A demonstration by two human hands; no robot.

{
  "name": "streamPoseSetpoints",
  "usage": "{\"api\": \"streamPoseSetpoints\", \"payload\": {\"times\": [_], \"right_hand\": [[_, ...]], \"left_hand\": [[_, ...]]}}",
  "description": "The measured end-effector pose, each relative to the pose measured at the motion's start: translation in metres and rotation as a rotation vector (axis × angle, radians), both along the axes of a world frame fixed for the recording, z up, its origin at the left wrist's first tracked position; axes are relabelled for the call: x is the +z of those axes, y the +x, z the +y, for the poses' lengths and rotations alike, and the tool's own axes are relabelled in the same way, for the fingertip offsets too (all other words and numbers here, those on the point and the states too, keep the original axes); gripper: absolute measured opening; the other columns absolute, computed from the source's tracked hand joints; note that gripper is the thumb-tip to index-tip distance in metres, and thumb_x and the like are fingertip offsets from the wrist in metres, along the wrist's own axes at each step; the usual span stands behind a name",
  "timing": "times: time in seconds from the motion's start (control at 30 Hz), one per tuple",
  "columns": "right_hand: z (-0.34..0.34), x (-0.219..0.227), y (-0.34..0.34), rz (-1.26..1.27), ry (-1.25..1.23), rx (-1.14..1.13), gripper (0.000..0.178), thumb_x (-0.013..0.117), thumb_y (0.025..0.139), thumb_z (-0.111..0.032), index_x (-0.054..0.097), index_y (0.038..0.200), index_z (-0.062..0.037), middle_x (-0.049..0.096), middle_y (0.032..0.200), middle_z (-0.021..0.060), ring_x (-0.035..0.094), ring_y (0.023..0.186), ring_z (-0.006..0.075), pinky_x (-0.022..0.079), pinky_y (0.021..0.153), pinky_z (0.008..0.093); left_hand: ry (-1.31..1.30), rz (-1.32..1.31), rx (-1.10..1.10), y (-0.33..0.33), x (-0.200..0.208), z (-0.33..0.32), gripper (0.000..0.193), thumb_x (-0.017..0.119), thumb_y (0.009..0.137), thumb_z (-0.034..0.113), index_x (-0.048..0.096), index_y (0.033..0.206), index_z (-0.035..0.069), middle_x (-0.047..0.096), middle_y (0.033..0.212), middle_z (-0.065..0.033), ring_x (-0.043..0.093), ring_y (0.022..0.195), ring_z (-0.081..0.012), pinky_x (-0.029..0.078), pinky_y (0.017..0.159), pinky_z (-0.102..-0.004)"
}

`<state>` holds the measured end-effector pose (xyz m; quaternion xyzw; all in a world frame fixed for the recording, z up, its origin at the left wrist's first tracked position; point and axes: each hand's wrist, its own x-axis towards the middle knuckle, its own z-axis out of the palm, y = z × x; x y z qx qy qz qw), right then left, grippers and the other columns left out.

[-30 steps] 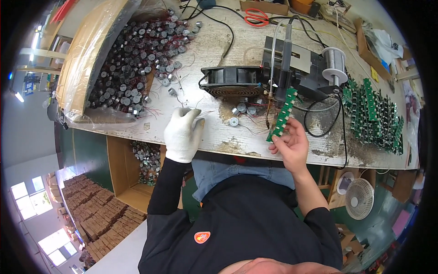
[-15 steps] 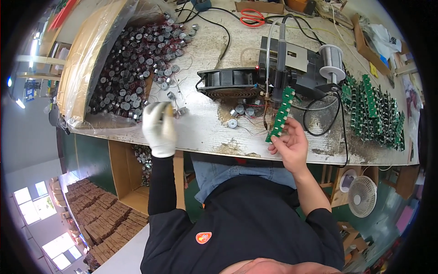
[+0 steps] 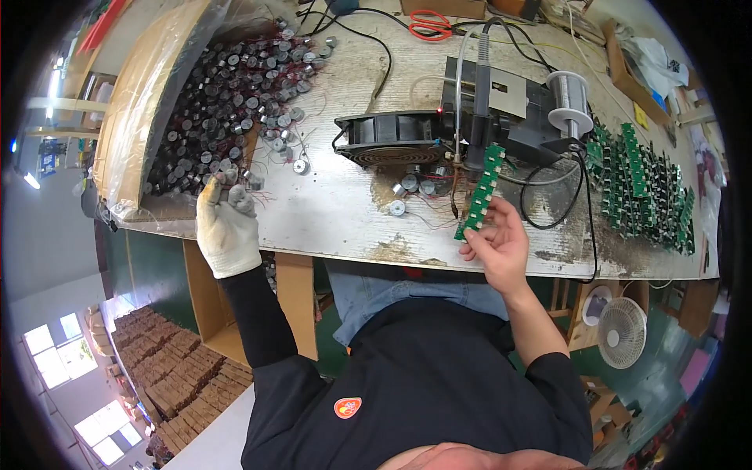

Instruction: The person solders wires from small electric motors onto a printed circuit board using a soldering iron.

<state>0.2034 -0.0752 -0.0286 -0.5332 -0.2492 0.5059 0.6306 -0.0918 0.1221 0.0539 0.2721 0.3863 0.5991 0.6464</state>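
My left hand [image 3: 227, 229], in a white glove with yellowed fingertips, is at the near edge of a heap of small round motor-like metal parts [image 3: 223, 117] with thin red wires. Its fingers are apart, and their tips reach among the nearest parts. Bare, my right hand [image 3: 499, 244] pinches the lower end of a narrow green circuit board strip [image 3: 480, 196] between thumb and fingers. The strip stands slanted beside a soldering device [image 3: 501, 98] with an upright nozzle and hose. One loose round part [image 3: 300, 166] lies right of the heap.
A black fan [image 3: 388, 137] lies left of the device, with several round parts [image 3: 411, 184] near it. A solder wire spool [image 3: 568, 98] stands right, before stacked green boards [image 3: 642, 188]. Red scissors [image 3: 430, 25] lie at the back; an open carton [image 3: 294, 298] stands below the table edge.
My left hand has moved left to the heap's near edge. A loose round part now lies where the heap's right side was more bare. My right hand and the strip have hardly moved.
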Motion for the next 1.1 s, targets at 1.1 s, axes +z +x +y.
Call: {"api": "streamPoseSetpoints", "payload": {"times": [1.1], "right_hand": [[-0.003,0.005,0.003,0.133,0.064,0.014,0.054,0.056,0.083,0.011,0.033,0.131,0.0017,0.052,0.114,0.0159,0.064,0.071,0.0166,0.053,0.055,0.0241]], "left_hand": [[-0.168,0.491,-0.702,0.145,-0.061,-0.124,0.017,0.062,0.088,0.012,0.062,0.093,-0.005,0.062,0.083,-0.0048,0.057,0.072,-0.0095,0.046,0.064,-0.0233]]}}
